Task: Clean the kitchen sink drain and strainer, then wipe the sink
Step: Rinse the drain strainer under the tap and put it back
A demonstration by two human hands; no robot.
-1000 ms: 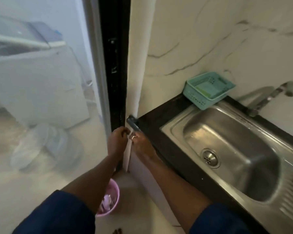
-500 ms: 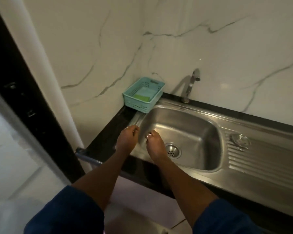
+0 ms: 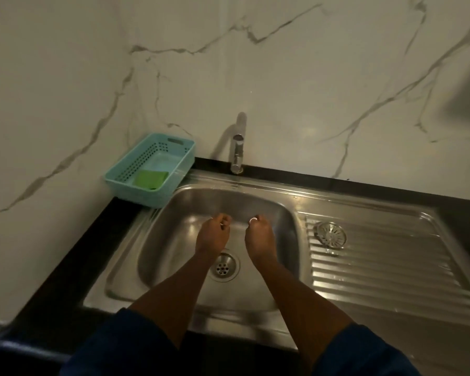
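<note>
A stainless steel sink [image 3: 158,256] fills the middle of the view. Its drain [image 3: 223,267] sits open at the bowl's bottom, between my forearms. The round metal strainer [image 3: 330,235] lies apart on the ribbed drainboard [image 3: 391,272] to the right. My left hand [image 3: 213,234] and my right hand [image 3: 259,237] hover side by side over the bowl, just beyond the drain, fingers curled inward with nothing seen in them. A ring shows on my right hand.
A teal plastic basket [image 3: 125,175] with a green sponge [image 3: 150,179] stands at the sink's back left corner. The chrome tap [image 3: 238,153] rises behind the bowl against the marble wall. Black countertop [image 3: 73,256] borders the sink on the left.
The view swung from the door at the left to the sink. Both hands left the door handle and moved over the bowl, now further in and past the drain.
</note>
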